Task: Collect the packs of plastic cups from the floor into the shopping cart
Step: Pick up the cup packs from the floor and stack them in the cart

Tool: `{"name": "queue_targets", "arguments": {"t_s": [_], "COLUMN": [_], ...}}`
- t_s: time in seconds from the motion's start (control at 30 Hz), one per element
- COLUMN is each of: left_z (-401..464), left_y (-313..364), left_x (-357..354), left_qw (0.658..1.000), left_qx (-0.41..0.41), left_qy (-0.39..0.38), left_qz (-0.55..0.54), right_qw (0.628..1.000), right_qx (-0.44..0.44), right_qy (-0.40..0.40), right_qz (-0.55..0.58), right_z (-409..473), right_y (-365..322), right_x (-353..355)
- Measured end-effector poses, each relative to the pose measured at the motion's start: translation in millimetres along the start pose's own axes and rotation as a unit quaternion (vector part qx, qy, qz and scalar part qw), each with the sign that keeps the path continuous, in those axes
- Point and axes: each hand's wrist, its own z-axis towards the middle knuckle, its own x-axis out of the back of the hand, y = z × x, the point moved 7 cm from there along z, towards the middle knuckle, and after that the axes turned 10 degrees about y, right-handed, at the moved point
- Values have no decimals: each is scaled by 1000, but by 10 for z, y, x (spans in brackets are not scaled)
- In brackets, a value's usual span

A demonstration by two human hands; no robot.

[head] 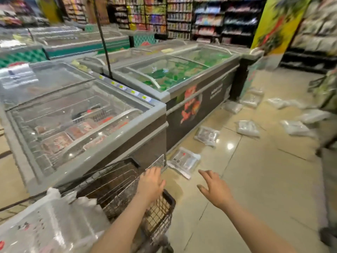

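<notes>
A wire shopping cart (164, 212) stands at the bottom left, with clear packs of plastic cups (54, 221) piled in its near end. My left hand (151, 183) hovers over the cart's far rim, fingers relaxed and holding nothing. My right hand (213, 190) stretches forward over the floor with fingers spread, empty. Just ahead of it a pack of cups (184, 161) lies on the tiles by the freezer's base. Further packs lie beyond: one (207, 135) beside the freezer, another (248, 128) mid-aisle, and several more toward the back right (294, 127).
Long chest freezers (127, 132) with glass lids run along the left of the aisle, close to the cart. Stocked shelves (209, 19) line the back. A person (328, 125) stands blurred at the right edge. Glossy beige tiles (255, 189) spread out on the right.
</notes>
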Motion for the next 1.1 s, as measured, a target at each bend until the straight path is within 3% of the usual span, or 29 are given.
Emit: {"name": "queue_targets", "arguments": {"t_s": [0.23,0.5,0.77,1.1], "left_z": [547,1120,2046,3751], "left_y": [1359,2103,2159,1586], "left_x": [-511,-994,-1609,-1945], "left_qw": [997,990,982,982], "left_qx": [-68,-121,-134,-92], "left_qy": [-18,-64,-114,-139], "left_qz": [23,27,69,91], "right_qw": [998,994,987,989], "right_qx": [-48,-78,-124,-134], "right_qy": [21,28,3,-37], "right_qz": [-27,-77,-100,-56], "right_z": [-128,-43,591,2309], "right_y": [1445,2468,3246,3664], "right_x": [402,495,172,-31]}}
